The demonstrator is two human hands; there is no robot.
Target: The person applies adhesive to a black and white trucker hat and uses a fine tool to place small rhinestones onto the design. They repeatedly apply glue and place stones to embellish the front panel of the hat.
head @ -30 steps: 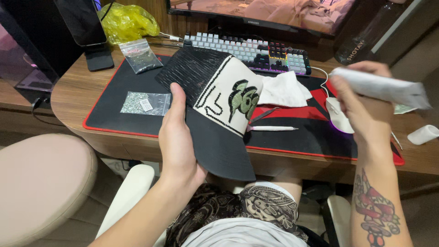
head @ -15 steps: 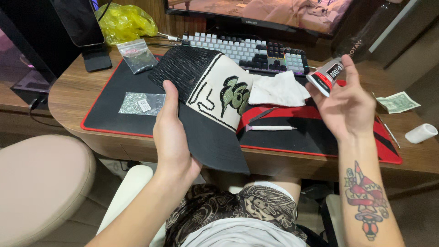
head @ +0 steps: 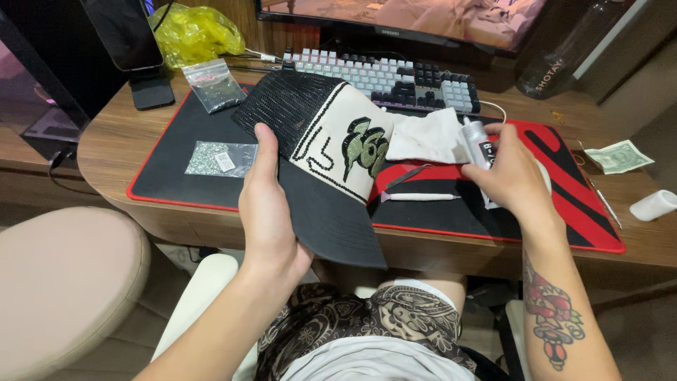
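The cap, black mesh and brim with a cream front panel bearing a green beaded design, sits near the desk's edge gripped by the left hand, while the right hand clasps a white glue tube.

A wooden desk carries a black and red mat, a keyboard at the back edge, a yellow bag at the back left corner, a banknote and a white cap near the right edge.
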